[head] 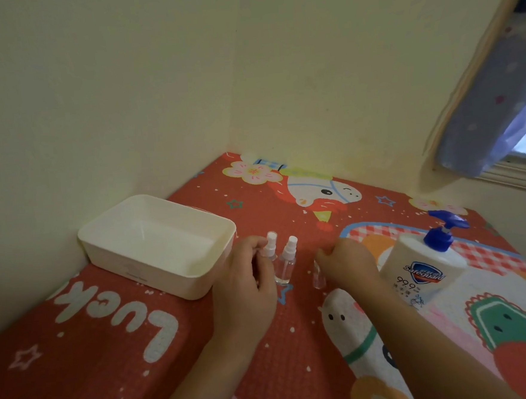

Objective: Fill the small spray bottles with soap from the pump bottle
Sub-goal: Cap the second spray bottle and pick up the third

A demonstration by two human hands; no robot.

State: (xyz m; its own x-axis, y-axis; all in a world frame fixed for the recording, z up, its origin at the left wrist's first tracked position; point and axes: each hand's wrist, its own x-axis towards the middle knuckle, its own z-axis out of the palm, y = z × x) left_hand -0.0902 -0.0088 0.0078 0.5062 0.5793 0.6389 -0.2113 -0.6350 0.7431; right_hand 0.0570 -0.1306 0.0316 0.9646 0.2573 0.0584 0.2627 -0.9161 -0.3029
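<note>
The left hand (245, 281) curls its fingers (252, 246) round a small spray bottle (269, 245), whose white cap rises just above them. A second spray bottle (286, 261) stands upright just right of those fingers. The right hand (344, 262) closes its fingers (324, 252) over the top of a third clear bottle (318, 278). The pump bottle (422, 269) stands just right of that hand, on the red tabletop (111, 365).
</note>
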